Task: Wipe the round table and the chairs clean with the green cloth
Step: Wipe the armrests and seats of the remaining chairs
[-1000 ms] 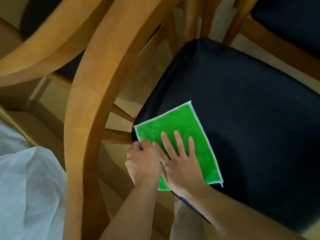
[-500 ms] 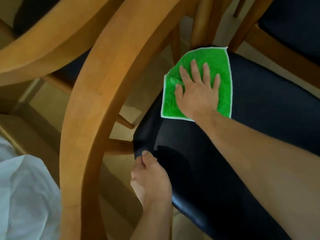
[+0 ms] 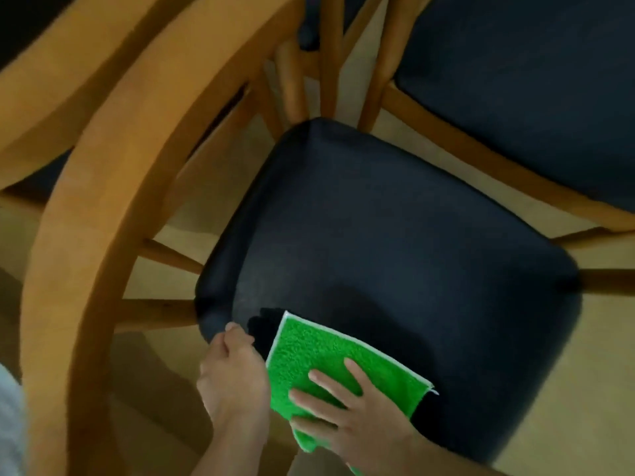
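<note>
Crowding chair seat [image 3: 395, 242]: neighbouring chair [image 3: 536, 84]

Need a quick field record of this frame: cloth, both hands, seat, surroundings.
cloth: green cloth lies flat on the near left part of the seat, its near edge hanging over the seat's front
right hand: right hand lies on the cloth with fingers spread, pressing it
left hand: left hand grips the seat's near left corner, fingers curled
seat: dark seat cushion, no debris visible
backrest: curved wooden rail left of the seat
neighbour: second chair seat at upper right
</note>
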### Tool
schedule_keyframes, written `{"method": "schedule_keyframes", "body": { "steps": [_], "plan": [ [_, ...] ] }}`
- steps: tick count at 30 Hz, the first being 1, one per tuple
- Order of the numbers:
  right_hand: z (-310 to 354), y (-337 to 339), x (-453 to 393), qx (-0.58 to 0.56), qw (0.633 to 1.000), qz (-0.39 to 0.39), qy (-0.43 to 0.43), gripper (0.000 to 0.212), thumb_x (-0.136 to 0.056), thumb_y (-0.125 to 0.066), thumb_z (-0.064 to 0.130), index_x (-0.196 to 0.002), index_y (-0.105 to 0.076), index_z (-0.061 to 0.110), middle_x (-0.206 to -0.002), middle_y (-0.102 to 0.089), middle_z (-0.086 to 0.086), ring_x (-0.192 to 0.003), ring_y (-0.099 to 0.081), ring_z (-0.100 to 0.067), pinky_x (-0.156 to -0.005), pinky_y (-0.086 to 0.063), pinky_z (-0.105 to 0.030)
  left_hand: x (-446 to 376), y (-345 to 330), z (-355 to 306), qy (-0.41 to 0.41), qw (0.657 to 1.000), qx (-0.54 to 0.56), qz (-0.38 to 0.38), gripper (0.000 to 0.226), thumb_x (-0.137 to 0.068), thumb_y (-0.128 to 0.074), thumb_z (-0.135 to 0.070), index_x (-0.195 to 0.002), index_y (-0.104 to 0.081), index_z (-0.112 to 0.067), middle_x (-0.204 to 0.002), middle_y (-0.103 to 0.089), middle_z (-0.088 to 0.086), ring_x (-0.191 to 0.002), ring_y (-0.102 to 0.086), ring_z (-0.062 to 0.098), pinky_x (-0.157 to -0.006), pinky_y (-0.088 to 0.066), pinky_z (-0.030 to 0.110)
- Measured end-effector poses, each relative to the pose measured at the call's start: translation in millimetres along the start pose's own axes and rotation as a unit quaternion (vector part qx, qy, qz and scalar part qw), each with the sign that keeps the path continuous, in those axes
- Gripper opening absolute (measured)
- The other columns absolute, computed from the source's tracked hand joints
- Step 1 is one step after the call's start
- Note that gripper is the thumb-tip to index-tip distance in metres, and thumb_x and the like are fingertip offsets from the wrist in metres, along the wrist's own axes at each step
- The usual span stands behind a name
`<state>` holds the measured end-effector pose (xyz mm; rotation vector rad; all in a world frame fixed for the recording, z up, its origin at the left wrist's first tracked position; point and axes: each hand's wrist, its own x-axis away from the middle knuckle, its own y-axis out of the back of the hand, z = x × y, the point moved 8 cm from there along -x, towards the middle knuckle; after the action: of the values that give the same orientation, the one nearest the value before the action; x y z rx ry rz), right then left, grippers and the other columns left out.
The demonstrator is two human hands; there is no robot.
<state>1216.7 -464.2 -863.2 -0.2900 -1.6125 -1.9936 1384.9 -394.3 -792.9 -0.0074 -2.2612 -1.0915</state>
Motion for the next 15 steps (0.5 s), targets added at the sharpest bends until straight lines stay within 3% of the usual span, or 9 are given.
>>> {"method": "schedule_keyframes", "body": {
  "steps": [2, 4, 5, 7, 8, 11, 15],
  "plan": [
    [-24.6, -10.1, 33.2, -0.048, 0.996, 0.035, -0.071, 0.065, -0.074, -0.050, 0.072, -0.136, -0.040, 0.054, -0.155, -0.032, 0.014, -0.138, -0.035, -0.035, -0.097, -0.031, -0.070, 15.2, -14.2, 11.6, 0.012, 0.998, -0.049, 0.044, 0.038, -0.100, -0.037, -0.035, -0.078, -0.064, -0.020, -0.090, -0.056, 0.012, -0.087, -0.050, 0.035, -0.083, -0.039, 0.043],
    [-63.2, -9.4, 60.6, -0.135, 0.968, 0.036, -0.209, 0.090, -0.064, -0.064, 0.075, -0.143, -0.027, 0.053, -0.158, -0.023, 0.013, -0.137, -0.032, -0.045, -0.093, -0.033, -0.075, 36.2, -28.4, 19.4, 0.024, 0.993, -0.080, 0.085, 0.039, -0.101, -0.037, -0.035, -0.081, -0.065, -0.018, -0.096, -0.058, 0.015, -0.091, -0.051, 0.036, -0.086, -0.038, 0.042],
    [-88.8, -6.1, 75.6, -0.160, 0.947, 0.008, -0.279, 0.091, -0.070, -0.062, 0.072, -0.145, -0.012, 0.056, -0.160, -0.009, 0.016, -0.140, -0.022, -0.046, -0.097, -0.030, -0.075, 46.8, -35.7, 21.5, 0.026, 0.990, -0.087, 0.105, 0.039, -0.101, -0.037, -0.035, -0.080, -0.065, -0.018, -0.098, -0.059, 0.015, -0.092, -0.052, 0.035, -0.088, -0.038, 0.042],
    [-141.7, -3.6, 104.7, -0.174, 0.901, -0.052, -0.394, 0.077, -0.092, -0.037, 0.061, -0.140, 0.023, 0.056, -0.153, 0.028, 0.020, -0.146, 0.007, -0.040, -0.110, -0.016, -0.067, 67.5, -49.9, 22.9, 0.022, 0.983, -0.109, 0.145, 0.041, -0.101, -0.036, -0.037, -0.078, -0.064, -0.019, -0.098, -0.062, 0.013, -0.094, -0.054, 0.035, -0.092, -0.039, 0.043],
    [-167.2, -5.2, 118.3, -0.196, 0.869, -0.052, -0.451, 0.069, -0.098, -0.027, 0.055, -0.140, 0.028, 0.052, -0.150, 0.034, 0.018, -0.146, 0.013, -0.035, -0.113, -0.013, -0.061, 75.8, -57.0, 20.6, 0.014, 0.980, -0.114, 0.163, 0.042, -0.101, -0.035, -0.038, -0.077, -0.064, -0.020, -0.096, -0.062, 0.012, -0.094, -0.054, 0.034, -0.094, -0.040, 0.044],
    [-210.7, 4.4, 134.5, -0.293, 0.766, -0.092, -0.564, 0.057, -0.104, -0.021, 0.038, -0.154, 0.005, 0.028, -0.162, 0.013, 0.002, -0.148, 0.009, -0.028, -0.118, -0.014, -0.052, 92.5, -75.7, 7.4, -0.032, 0.975, -0.117, 0.185, 0.043, -0.101, -0.035, -0.040, -0.074, -0.064, -0.021, -0.092, -0.064, 0.009, -0.093, -0.056, 0.031, -0.094, -0.041, 0.047],
    [-159.7, 21.5, 115.7, -0.429, 0.713, -0.143, -0.536, 0.050, -0.105, -0.025, 0.028, -0.151, -0.023, 0.010, -0.161, -0.011, -0.011, -0.148, -0.003, -0.033, -0.120, -0.009, -0.047, 100.3, -89.5, -15.1, -0.110, 0.971, -0.127, 0.173, 0.041, -0.099, -0.038, -0.039, -0.072, -0.066, -0.025, -0.096, -0.068, 0.012, -0.095, -0.056, 0.033, -0.091, -0.041, 0.046]
  ]
}}
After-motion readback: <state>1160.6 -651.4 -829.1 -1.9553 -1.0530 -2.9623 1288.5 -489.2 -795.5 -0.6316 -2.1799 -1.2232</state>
